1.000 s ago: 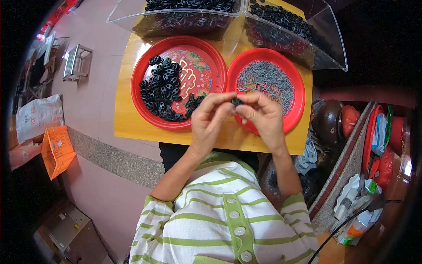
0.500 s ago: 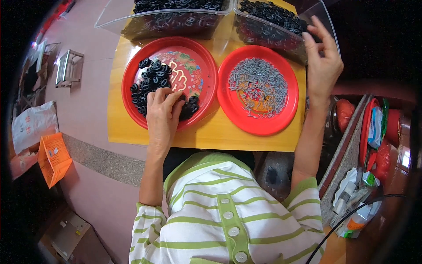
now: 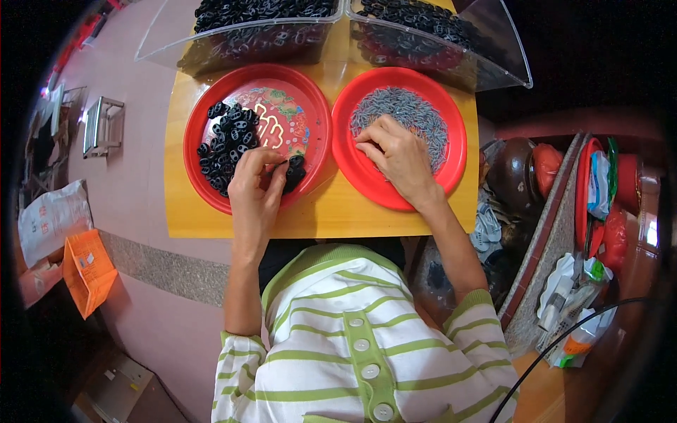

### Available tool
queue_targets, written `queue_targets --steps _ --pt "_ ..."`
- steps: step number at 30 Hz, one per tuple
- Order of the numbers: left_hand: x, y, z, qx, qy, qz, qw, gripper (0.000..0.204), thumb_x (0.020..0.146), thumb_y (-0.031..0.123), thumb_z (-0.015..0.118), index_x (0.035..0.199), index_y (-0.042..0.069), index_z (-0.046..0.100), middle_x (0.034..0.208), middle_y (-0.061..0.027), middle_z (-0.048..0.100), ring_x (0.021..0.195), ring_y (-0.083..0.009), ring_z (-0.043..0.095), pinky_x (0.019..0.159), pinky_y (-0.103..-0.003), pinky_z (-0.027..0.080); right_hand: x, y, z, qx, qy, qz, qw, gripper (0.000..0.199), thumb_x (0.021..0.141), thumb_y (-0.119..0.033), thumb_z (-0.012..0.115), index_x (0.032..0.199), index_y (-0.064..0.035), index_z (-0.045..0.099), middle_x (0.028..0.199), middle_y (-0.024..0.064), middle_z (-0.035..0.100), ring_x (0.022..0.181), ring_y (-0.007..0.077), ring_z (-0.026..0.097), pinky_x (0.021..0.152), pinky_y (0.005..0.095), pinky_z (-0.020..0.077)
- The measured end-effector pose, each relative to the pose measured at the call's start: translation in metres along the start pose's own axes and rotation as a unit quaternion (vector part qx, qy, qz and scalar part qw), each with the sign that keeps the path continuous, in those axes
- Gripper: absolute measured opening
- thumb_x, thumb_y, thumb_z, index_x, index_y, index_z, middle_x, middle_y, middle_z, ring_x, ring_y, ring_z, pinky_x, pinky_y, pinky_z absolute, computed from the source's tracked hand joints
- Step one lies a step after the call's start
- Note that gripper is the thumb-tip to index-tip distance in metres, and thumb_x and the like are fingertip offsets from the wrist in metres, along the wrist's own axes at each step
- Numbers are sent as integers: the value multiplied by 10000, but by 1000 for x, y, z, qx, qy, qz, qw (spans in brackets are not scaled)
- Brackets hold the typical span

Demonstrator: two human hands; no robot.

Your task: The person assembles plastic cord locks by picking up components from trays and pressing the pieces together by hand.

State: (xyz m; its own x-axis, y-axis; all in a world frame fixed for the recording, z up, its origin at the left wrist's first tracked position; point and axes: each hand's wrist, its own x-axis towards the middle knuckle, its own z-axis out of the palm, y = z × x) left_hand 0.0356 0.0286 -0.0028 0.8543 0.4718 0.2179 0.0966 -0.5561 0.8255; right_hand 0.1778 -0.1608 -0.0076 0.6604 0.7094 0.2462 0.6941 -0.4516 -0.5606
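My left hand [image 3: 255, 185] is over the lower right part of a round red tray [image 3: 319, 120] with a printed pattern. Its thumb and index finger are pinched on a small black plastic piece, mostly hidden by the fingers. Small oval black pieces with two holes [image 3: 229, 137] lie heaped on that tray's left side. My right hand [image 3: 403, 158] is above a second red tray [image 3: 352, 180], which holds many thin grey pins [image 3: 402, 106]. Its fingers are bent and closed together at the left part of the pins; whatever is between the fingertips cannot be seen.
Two clear plastic bins [image 3: 282, 32] full of black pieces stand along the yellow table's [image 3: 204, 222] far edge. To the right are a brown jar [image 3: 513, 173], bags and a stone ledge. A metal stool [image 3: 103, 127] and an orange bag [image 3: 88, 271] are on the left.
My right hand has come from the right-hand bin down and left to the tray of grey pins, its fingers closing. My left hand stays at the black pieces, now turned slightly.
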Motion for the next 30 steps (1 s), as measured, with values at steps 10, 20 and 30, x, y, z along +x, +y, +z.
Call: queue_targets --steps 10,20,30 --pt "-31 15 13 -408 -72 -170 894 114 849 -8 598 963 -13 581 887 -18 608 788 -72 585 726 -198 465 -14 3 -12 46 -18 88 995 91 832 -92 589 841 -5 563 809 117 549 754 284 576 661 355 444" --pt "-38 24 18 -448 -126 -182 866 154 853 -3 597 1004 -32 599 901 -74 640 811 -125 629 726 -226 504 -18 0 -20 211 -29 160 964 74 865 -54 556 904 9 563 774 88 622 672 168 590 578 280 469" --pt "-40 27 21 -438 -125 -215 864 149 862 12 583 1004 -29 573 875 -107 651 759 -159 643 704 -265 515 -18 -7 -16 275 -39 163 947 130 860 5 549 975 26 607 800 45 648 681 65 593 600 194 484"
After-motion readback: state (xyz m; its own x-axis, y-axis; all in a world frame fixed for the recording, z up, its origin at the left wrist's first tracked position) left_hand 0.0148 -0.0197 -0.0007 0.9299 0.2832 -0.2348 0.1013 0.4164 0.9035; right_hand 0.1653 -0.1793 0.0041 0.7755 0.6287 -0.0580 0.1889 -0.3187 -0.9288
